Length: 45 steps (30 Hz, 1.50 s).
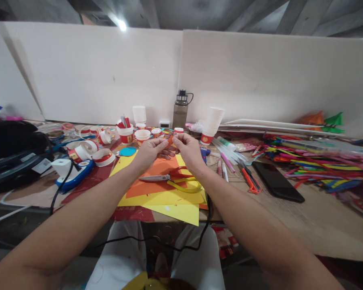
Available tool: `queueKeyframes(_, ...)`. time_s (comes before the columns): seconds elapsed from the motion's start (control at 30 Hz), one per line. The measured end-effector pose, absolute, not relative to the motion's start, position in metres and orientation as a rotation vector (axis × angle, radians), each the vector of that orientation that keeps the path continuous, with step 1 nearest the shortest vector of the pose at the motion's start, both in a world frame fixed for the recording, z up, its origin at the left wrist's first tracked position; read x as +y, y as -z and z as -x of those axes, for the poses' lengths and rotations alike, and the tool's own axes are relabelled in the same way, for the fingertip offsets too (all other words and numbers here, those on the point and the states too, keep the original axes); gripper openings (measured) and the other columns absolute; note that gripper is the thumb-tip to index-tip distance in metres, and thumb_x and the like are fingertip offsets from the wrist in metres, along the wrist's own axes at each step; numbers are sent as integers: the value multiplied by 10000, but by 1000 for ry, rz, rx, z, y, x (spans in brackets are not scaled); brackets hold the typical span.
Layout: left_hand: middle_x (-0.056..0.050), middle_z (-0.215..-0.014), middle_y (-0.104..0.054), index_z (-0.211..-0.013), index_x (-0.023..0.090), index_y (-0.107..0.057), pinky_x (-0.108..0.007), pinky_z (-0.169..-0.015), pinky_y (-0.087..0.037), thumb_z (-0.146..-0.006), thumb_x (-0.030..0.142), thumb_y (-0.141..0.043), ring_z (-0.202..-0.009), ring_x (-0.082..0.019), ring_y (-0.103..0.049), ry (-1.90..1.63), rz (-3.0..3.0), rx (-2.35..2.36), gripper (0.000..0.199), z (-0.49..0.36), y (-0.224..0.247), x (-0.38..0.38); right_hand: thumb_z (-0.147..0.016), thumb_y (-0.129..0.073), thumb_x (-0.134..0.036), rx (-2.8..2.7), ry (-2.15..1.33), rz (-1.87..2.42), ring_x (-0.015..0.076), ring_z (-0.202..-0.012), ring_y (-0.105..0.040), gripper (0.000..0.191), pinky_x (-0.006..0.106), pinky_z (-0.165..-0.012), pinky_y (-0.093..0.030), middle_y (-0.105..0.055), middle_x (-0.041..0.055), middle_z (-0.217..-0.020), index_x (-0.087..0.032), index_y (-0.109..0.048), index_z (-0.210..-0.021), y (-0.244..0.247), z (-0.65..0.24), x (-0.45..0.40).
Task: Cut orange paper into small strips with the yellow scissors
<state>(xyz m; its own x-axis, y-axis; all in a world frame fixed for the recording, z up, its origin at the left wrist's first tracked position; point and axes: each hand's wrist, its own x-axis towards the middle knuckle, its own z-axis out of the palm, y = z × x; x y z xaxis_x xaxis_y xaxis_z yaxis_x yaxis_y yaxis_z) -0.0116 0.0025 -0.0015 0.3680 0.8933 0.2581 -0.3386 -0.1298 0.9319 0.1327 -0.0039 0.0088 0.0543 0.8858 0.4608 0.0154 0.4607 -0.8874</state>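
Note:
My left hand [153, 152] and my right hand [188, 148] meet over the middle of the table, fingertips pinched close together. Between them is a small orange piece [170, 139], which looks like paper; much of it is hidden by the fingers. Below the hands lie scissors [157, 177] with grey blades and red and yellow handles. They rest on an orange paper sheet [139, 188], which lies on yellow paper sheets [181, 211]. A blue disc [127, 151] sits left of my left hand. Just right of my right hand, a blue tool [205, 153] is partly covered.
Paper cups [142, 136] and a tall cup stack [212, 125] stand behind the hands, near a water bottle [180, 110]. Cut cup rings [104, 157] and a blue power strip [75, 175] lie left. Rightward are an orange cutter [249, 180], a phone [276, 180] and colourful pipe cleaners [317, 163].

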Motion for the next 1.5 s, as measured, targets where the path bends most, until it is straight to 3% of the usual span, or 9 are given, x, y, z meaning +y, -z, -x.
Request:
queueKeyframes(0.2,-54,-731,-688,-896,111,-630,-165,-525,-490,-806,268,-652,-556,-75,-611,-1035,-1079,506,182,19,-4,6,-754,-623,-334,-1459,-822,767,82,-586,-464,167,234,-580,-389,-545,-33,-665,-177,-568,-750,-9,-134,-2)
queueKeyframes(0.37,-73,-745,-693,-856,117,-639,-180,-520,-489,-799,299,-659,-576,-96,-626,-975,-1102,519,192,22,-10,4,-754,-635,-385,-1476,-869,728,87,-628,-485,216,237,-613,-412,-545,-28,-708,-182,-564,-774,-6,-135,1)
queueKeyframes(0.73,-111,-853,-719,-866,107,-659,-239,-591,-515,-726,374,-719,-658,-143,-670,-1111,-1318,622,307,19,-8,3,-763,-614,-337,-1459,-819,790,76,-576,-479,170,226,-580,-421,-530,-44,-657,-183,-547,-739,-11,-133,-6)
queueKeyframes(0.87,-98,-804,-717,-851,103,-660,-254,-589,-512,-706,368,-731,-628,-145,-661,-1227,-1438,669,311,17,-4,4,-786,-604,-319,-1487,-705,803,81,-578,-497,155,231,-585,-420,-556,-35,-651,-176,-567,-736,-10,-133,-6)
queueKeyframes(1.07,-70,-723,-685,-792,99,-651,-224,-539,-485,-715,358,-723,-564,-110,-620,-1228,-1432,615,280,18,-2,8,-765,-640,-354,-1524,-804,731,108,-650,-577,196,250,-636,-459,-623,-14,-706,-185,-597,-855,-7,-132,-6)
queueKeyframes(1.5,-77,-743,-690,-793,120,-659,-272,-577,-512,-753,393,-672,-576,-132,-626,-1287,-1592,675,276,16,-3,3,-746,-661,-316,-1465,-723,815,110,-595,-566,141,259,-606,-456,-627,-17,-645,-190,-599,-744,-12,-132,-11)
